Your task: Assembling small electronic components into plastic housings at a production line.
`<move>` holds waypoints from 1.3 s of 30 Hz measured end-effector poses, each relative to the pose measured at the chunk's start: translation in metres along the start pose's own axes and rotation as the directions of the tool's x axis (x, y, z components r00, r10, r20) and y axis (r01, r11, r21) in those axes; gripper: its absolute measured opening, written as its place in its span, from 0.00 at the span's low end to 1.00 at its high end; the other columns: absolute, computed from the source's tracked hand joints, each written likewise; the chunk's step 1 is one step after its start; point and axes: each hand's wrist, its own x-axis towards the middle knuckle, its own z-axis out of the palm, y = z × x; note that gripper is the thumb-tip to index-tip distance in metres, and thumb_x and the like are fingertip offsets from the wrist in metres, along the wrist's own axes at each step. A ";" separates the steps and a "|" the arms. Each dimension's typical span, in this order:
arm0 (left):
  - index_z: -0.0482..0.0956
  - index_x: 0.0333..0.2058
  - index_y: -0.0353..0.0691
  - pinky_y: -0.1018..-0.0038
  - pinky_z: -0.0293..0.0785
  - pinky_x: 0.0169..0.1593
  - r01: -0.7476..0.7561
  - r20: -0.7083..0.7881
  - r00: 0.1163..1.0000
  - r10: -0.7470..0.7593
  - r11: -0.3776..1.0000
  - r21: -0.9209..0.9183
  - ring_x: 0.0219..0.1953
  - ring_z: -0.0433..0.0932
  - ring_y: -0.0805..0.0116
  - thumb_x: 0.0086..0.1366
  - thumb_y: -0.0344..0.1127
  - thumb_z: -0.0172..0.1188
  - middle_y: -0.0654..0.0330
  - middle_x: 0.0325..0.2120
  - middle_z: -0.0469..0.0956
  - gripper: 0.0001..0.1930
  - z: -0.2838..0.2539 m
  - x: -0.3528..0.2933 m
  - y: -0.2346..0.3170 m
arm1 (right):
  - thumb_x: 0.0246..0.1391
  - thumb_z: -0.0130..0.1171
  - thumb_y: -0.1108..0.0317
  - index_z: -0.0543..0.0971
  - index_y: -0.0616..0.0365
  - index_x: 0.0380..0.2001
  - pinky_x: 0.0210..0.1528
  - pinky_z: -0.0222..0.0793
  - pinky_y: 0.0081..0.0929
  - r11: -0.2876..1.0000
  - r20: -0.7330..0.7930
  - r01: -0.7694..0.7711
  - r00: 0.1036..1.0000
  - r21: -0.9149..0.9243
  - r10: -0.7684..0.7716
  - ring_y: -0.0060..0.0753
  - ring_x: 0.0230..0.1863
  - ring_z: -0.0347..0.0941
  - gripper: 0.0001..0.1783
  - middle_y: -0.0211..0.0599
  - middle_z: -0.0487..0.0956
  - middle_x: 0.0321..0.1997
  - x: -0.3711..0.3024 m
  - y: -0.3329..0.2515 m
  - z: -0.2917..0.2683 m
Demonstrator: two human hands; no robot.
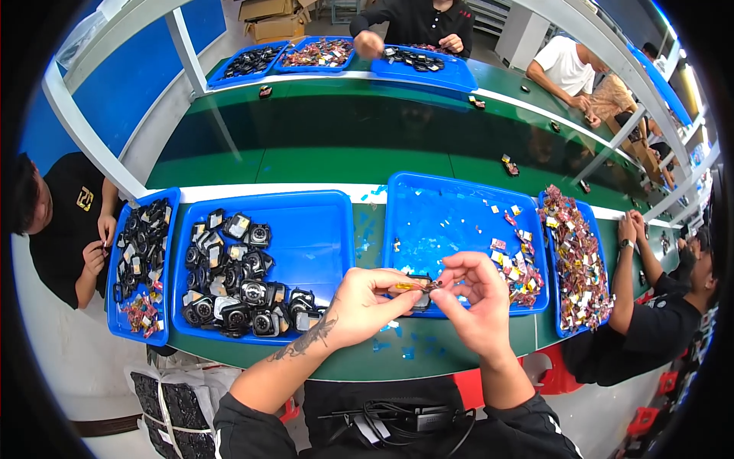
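Head view: the left hand point(364, 307) pinches a small dark part point(420, 281) between thumb and fingers, over the near side of a blue tray point(417, 200); the right hand point(482, 307) has its fingertips at the part's right end, but whether that grip is closed I cannot tell. Uneven pulling might tear it; a loose pinch might drop it among the small pieces point(524, 283).

A long, smooth green bench point(451, 352) curves across the room, and white metal posts point(184, 52) stand up by it. On the left is a big bright blue wall point(122, 88). The hard floor point(65, 367) is pale grey. Brown cardboard boxes point(277, 29) sit at the back. A red plastic stool point(567, 375) is near the bench. White lights point(694, 86) shine far right.
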 end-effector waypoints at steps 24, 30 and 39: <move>0.65 0.59 0.32 0.74 0.74 0.53 -0.273 -0.184 0.951 0.248 0.954 -0.125 0.48 0.77 0.67 0.60 0.18 0.57 0.50 0.47 0.77 0.27 0.014 0.000 -0.007 | 0.49 0.63 0.79 0.66 0.60 0.51 0.35 0.68 0.14 0.998 -0.034 -0.066 0.997 -0.022 0.065 0.17 0.36 0.68 0.26 0.31 0.71 0.38 0.000 0.023 0.019; 0.66 0.58 0.36 0.75 0.75 0.49 -0.265 -0.263 0.933 0.247 0.964 -0.036 0.45 0.78 0.71 0.62 0.19 0.55 0.50 0.49 0.74 0.25 0.018 -0.001 -0.006 | 0.50 0.60 0.80 0.68 0.60 0.47 0.35 0.67 0.12 0.999 -0.039 -0.031 0.999 -0.013 0.030 0.16 0.37 0.68 0.21 0.29 0.71 0.37 0.006 0.025 0.025; 0.76 0.43 0.40 0.60 0.75 0.45 0.446 -0.525 0.751 0.401 0.280 0.850 0.42 0.78 0.51 0.53 0.36 0.65 0.49 0.35 0.79 0.18 -0.120 -0.021 0.020 | 0.47 0.63 0.77 0.68 0.64 0.48 0.41 0.70 0.22 0.956 0.172 -0.059 0.979 -0.287 0.112 0.26 0.35 0.78 0.24 0.39 0.81 0.30 0.184 0.044 0.002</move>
